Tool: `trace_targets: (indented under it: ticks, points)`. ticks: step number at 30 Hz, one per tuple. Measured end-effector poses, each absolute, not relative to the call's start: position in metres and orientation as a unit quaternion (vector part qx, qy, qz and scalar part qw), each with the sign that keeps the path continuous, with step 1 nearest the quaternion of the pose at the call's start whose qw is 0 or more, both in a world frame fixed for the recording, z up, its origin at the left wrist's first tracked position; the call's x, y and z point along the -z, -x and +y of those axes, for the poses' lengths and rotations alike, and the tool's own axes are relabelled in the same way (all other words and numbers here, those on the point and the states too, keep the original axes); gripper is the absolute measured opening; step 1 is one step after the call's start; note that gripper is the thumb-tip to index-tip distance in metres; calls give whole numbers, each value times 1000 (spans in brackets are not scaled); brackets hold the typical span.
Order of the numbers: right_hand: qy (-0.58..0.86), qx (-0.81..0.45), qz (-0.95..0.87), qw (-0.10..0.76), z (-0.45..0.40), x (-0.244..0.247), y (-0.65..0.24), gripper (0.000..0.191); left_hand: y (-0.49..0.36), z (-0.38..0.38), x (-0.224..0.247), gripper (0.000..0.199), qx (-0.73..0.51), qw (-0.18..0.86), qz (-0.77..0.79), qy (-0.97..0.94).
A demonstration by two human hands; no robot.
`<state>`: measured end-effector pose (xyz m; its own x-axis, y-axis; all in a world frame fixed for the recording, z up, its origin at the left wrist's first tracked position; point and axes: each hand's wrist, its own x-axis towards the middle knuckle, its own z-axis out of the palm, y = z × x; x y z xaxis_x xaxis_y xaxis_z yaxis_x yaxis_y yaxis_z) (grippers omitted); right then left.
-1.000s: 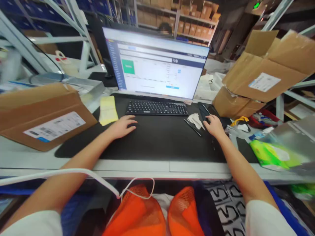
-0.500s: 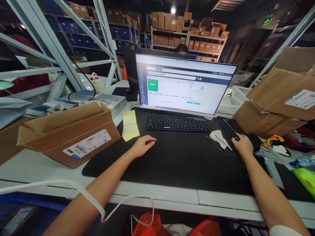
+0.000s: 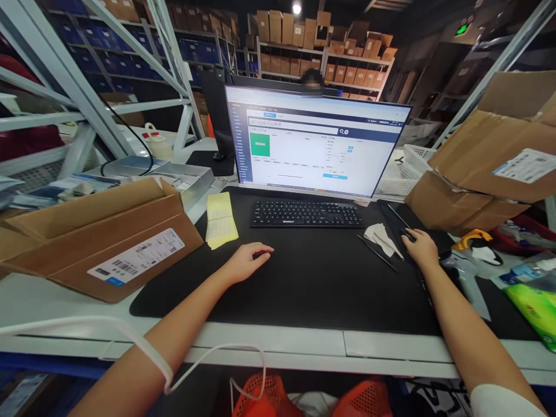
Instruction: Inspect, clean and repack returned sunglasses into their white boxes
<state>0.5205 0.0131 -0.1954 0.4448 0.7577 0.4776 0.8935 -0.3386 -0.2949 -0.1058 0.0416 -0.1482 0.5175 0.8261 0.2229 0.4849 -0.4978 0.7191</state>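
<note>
My left hand (image 3: 248, 262) rests on the black desk mat (image 3: 304, 284), holding nothing, with a gap between its thumb and loosely curved fingers. Just beyond it lies a stack of yellow printed slips (image 3: 221, 223). My right hand (image 3: 421, 249) is laid over a dark computer mouse (image 3: 407, 236), most of which it hides. Left of the mouse are a crumpled white tissue (image 3: 383, 239) and a thin dark stick (image 3: 377, 253). A black keyboard (image 3: 306, 214) sits below the lit monitor (image 3: 317, 139), whose screen shows a page with a green square.
An open cardboard box (image 3: 99, 243) with a label stands at the left. Stacked cartons (image 3: 499, 156), a white basket (image 3: 410, 168) and a green packet (image 3: 536, 310) are on the right. A white cable (image 3: 143, 344) crosses the front. Shelving and a partly hidden person are behind.
The view has turned slightly, so most of the desk items appear a little further left. Both hands keep their places: the left on the mat, the right over the mouse.
</note>
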Motion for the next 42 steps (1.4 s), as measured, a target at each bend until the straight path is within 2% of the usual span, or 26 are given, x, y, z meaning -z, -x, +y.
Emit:
trace_targets:
  ticks: [11, 17, 27, 42]
  points:
    - [809, 117, -506, 276, 14, 200, -519, 44, 110, 45, 151, 41, -275, 291, 427, -811]
    - [816, 120, -490, 284, 15, 202, -523, 57, 108, 43, 150, 39, -267, 286, 425, -816]
    - [805, 110, -517, 271, 20, 204, -526, 50, 107, 41, 151, 37, -260, 293, 425, -816]
    - [801, 97, -524, 273, 18, 203, -526, 50, 110, 42, 149, 39, -272, 292, 424, -813]
